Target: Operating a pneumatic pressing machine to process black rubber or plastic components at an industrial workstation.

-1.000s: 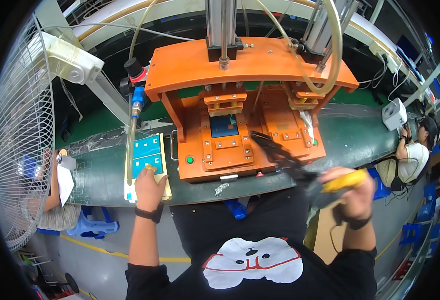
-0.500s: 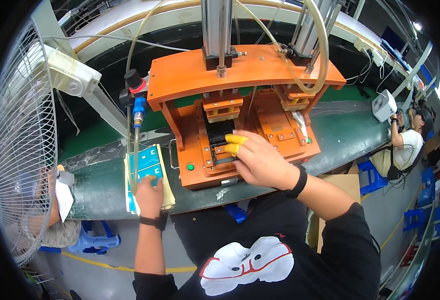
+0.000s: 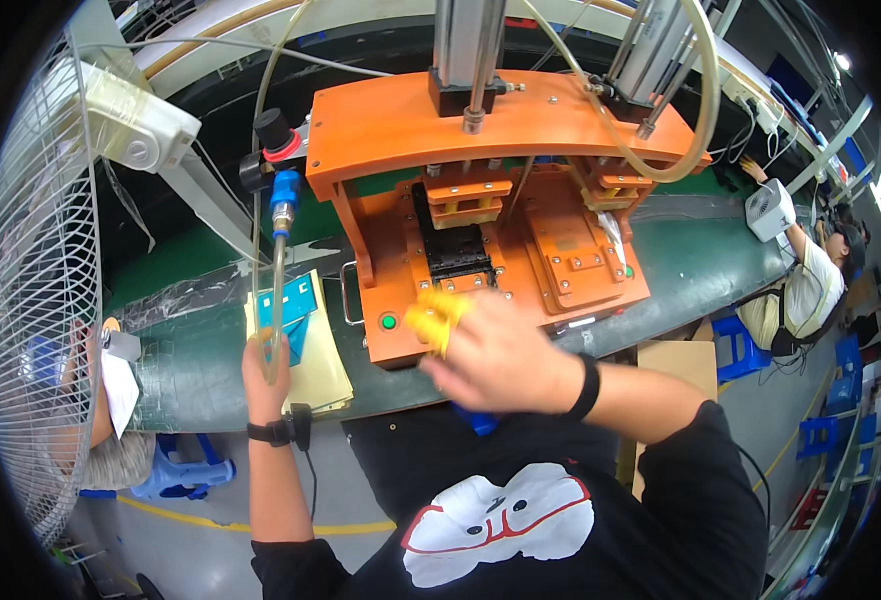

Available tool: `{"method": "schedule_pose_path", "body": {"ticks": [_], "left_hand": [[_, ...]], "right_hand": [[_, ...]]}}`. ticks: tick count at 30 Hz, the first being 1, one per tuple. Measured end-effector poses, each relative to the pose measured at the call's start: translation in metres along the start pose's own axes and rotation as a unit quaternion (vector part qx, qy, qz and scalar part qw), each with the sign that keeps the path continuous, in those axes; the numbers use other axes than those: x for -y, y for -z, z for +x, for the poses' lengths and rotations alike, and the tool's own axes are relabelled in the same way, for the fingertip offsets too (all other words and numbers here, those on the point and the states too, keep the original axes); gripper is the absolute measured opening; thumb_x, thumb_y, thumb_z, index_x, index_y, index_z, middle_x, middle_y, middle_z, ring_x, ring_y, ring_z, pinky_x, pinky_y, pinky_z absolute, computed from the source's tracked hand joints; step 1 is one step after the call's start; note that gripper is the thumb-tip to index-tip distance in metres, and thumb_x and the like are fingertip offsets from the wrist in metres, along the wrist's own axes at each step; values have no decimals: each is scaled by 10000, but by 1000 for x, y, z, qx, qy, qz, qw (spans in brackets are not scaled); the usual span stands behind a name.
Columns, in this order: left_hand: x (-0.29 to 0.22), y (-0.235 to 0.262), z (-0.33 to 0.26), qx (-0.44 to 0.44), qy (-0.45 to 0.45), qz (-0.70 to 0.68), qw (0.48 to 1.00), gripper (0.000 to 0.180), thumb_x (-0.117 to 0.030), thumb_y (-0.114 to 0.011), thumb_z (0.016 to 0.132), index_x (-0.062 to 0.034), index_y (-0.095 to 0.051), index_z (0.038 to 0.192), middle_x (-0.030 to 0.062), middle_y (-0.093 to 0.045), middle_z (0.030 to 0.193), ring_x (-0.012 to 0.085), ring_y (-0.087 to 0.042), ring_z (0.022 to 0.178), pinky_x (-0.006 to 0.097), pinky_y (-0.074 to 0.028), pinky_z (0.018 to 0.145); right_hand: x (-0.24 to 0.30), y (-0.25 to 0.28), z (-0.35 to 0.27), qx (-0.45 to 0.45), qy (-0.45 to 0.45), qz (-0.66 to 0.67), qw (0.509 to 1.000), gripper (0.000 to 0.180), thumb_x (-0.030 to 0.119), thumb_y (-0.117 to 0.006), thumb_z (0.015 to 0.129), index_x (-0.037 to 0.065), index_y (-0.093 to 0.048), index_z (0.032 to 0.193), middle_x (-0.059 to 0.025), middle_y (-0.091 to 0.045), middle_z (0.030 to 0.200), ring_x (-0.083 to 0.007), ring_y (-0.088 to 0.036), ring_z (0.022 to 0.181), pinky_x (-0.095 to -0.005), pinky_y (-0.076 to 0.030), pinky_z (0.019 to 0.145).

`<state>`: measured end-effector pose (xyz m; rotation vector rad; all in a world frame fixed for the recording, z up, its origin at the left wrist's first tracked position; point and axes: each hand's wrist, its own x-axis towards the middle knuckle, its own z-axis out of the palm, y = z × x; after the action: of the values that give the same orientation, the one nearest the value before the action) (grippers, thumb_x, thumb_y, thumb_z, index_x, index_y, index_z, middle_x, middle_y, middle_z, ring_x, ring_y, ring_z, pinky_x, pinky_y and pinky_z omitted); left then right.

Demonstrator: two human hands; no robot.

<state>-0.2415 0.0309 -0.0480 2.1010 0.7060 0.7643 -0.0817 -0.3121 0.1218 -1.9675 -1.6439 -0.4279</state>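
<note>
My left hand is closed at the left side of a paper stack, its fingers partly behind a clear hose. They grip the edge of a tilted blue sheet. Another blue sheet with small white marks lies beyond it, on pale yellow sheets. My right hand, with yellow finger covers, hovers before the front edge of an orange two-station press. Motion smears its fingers, so I cannot tell whether they hold anything. In the press's left station sits a black frame-like part, below the raised pressing block.
A green button is at the press's front left corner. The clear hose hangs from a blue fitting beside the press. A wire-caged fan stands at the left. A co-worker sits at the far right, near a cardboard box.
My right hand has drawn back from the left station, uncovering the black part. My left hand has shifted left, and a blue sheet has tilted, baring more yellow paper. The view has shifted slightly.
</note>
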Motion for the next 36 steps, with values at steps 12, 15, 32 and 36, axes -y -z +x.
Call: {"method": "schedule_pose_path", "body": {"ticks": [12, 15, 32, 36], "left_hand": [[-14, 12, 0, 18, 28, 34, 999, 320, -285, -601, 1043, 27, -595, 1110, 111, -641, 890, 172, -643, 771, 313, -548, 662], [-29, 17, 5, 78, -21, 87, 993, 283, -188, -601, 1023, 13, -601, 1223, 197, -682, 1010, 307, -686, 879, 406, -531, 753], [-58, 134, -49, 21, -40, 100, 994, 288, -77, -510, 1050, 56, -625, 1278, 139, -701, 1092, 201, -643, 978, 322, -490, 864], [-110, 93, -92, 123, 60, -38, 990, 273, -18, -533, 1026, 59, -627, 1270, 94, -689, 1127, 139, -625, 997, 282, -487, 897]], "right_hand": [[56, -120, -3, 174, -92, 258, 946, 574, 294, -665, 951, 5, -501, 1418, -227, -518, 1453, -385, -694, 976, -428, -609, 762], [47, -174, 2, 238, -76, 249, 936, 604, 360, -633, 976, 4, -475, 1438, -228, -518, 1443, -389, -695, 911, -442, -598, 743], [11, -51, -47, 16, -30, 292, 956, 410, 208, -737, 905, 56, -637, 1272, -135, -636, 1281, -321, -680, 943, -397, -561, 828], [-20, 2, -54, -131, -25, 144, 980, 332, 135, -798, 806, 65, -712, 1119, -88, -696, 1068, -255, -668, 839, -368, -554, 751]]}}
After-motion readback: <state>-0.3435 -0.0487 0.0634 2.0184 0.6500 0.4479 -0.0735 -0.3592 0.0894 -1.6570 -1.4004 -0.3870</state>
